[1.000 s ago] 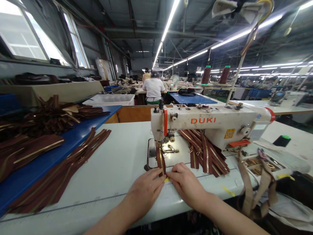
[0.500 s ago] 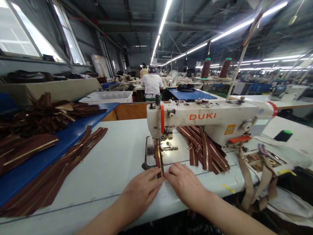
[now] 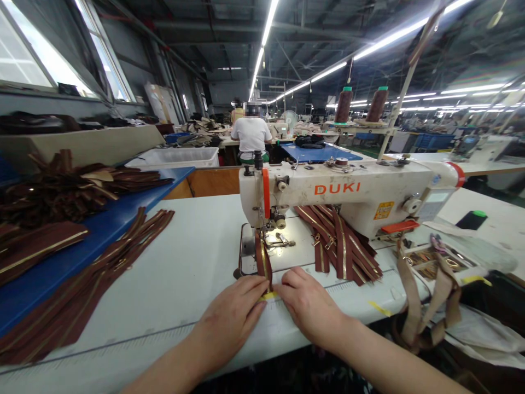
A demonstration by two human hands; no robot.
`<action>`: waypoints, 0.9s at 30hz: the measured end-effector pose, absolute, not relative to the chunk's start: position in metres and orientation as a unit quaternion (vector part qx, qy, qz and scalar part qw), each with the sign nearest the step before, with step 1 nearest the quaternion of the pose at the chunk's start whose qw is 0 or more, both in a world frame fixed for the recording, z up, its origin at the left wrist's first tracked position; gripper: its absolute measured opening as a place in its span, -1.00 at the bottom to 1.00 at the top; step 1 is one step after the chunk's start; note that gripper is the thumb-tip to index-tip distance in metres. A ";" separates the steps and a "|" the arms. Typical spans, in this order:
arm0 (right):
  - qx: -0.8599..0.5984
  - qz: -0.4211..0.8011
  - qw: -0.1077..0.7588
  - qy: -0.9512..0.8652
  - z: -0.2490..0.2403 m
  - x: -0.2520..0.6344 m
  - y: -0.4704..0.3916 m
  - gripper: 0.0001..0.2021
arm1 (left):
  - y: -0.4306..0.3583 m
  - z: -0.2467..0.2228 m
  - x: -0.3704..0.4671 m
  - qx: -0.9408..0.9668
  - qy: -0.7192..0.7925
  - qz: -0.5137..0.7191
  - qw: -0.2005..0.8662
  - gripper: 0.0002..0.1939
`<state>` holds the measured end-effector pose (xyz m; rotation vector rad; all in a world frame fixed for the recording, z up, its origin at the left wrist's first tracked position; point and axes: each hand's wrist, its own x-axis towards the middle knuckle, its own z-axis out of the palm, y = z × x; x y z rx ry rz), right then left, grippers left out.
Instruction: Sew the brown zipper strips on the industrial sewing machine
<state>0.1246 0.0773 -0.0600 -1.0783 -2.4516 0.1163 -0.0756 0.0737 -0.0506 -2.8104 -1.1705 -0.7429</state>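
Observation:
A brown zipper strip with gold teeth runs from under the needle of the white sewing machine toward me. At its near end, my left hand pinches the strip's left side between thumb and fingers. My right hand is at the right edge of the same end, its fingertips bent together; whether they grip the strip is hard to tell. A piece of yellow tape shows on the table between the hands. More brown zipper strips lie under the machine arm.
Long zipper strips lie on the left of the table, beside a blue surface with piled brown pieces. A parts tray and beige straps are at the right. A person in white sits ahead.
The strip's near end has drawn slightly toward the machine, and the yellow tape now shows between my hands. The whole view has shifted a little.

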 end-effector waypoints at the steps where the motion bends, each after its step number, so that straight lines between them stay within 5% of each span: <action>1: -0.396 0.050 0.235 -0.886 -0.060 0.125 0.077 -0.83 | 0.073 -0.049 -0.074 -0.898 -0.371 -0.236 0.004 -0.72; 16: -0.390 0.125 0.290 -0.865 -0.056 0.125 0.077 -0.77 | 0.075 -0.045 -0.073 -0.918 -0.313 -0.232 0.072 -0.69; 27: -0.383 0.007 0.199 -0.902 -0.060 0.123 0.077 -0.88 | 0.077 -0.046 -0.080 -0.930 -0.287 -0.216 0.075 -0.69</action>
